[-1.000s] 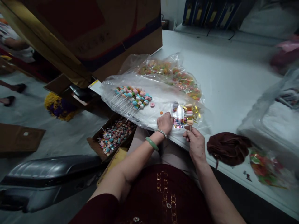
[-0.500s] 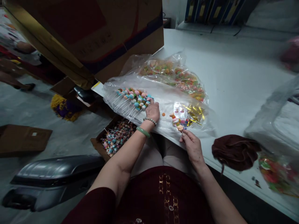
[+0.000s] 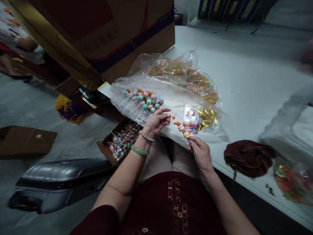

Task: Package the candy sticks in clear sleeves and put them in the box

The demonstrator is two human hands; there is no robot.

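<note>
- Brown cardboard carton [image 3: 97, 36] with a dark blue stripe hangs over the upper left, between the camera and the area behind it.
- An open carton of lollipops [image 3: 123, 142] sits low beside the table edge, just left of the left hand [image 3: 155, 123], which wears a jade bangle [image 3: 140, 150] and a beaded bracelet [image 3: 146, 136].
- The left hand's fingers curl loosely, palm up, near the candy skewer [image 3: 181, 128]; whether they hold anything small cannot be told.
- The right hand [image 3: 201, 154] pinches the candy skewer's stick between thumb and forefinger, above the table edge and over a clear plastic bag [image 3: 144, 101] of striped candy sticks.
- Gold tinsel strips [image 3: 206, 117] lie on that bag, just right of the skewer; another bag of colourful candies [image 3: 186, 73] lies beyond it.
- A maroon cloth [image 3: 249, 159] rests on the white table [image 3: 244, 65] to the right.
- A grey suitcase [image 3: 58, 176] lies on the pale floor [image 3: 31, 104], near a flattened cardboard piece [image 3: 24, 139]; blue binders [image 3: 227, 8] line the far shelf.
</note>
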